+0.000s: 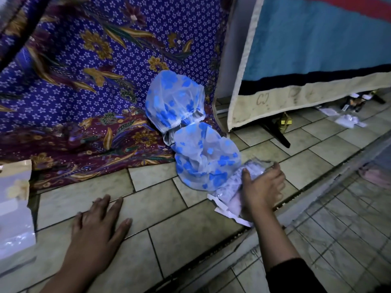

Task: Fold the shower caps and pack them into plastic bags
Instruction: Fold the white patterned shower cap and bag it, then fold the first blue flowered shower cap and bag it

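A floor of pale grey-green square tiles (169,240) fills the lower half of the view, with cloths hanging or draped behind it. The right hand (262,187) lies over a clear plastic bag with a white flap strip (227,195). Its thumb is set against the bag's left side and its fingers are bent over the far right side, so it holds the bag pinned on the tiles. The bag holds something pale and folded, too blurred to make out. Its white flap points toward the near edge of the floor. The wrist runs back into a dark sleeve (296,275) at the bottom right corner. Touching the bag's far end is a translucent white shower cap printed with blue flowers (205,159), lying unfolded on the tiles. A second shower cap of the same print (173,98) lies just beyond it, their gathered elastic rims meeting. This one rests on a purple batik cloth with gold flowers and a maroon border (84,70), which covers the far left part of the floor. The left hand (95,235) holds nothing and rests flat on the bare tiles, fingers spread, well apart from the bag and caps. At the left edge of the floor lies a white glossy stack of plastic bags (14,218). Hanging on the far right is a blue fabric with a dark band and cream border (317,39). A dark floor rail (306,187) runs diagonally past the right hand, with a wire grid (349,229) beyond it.
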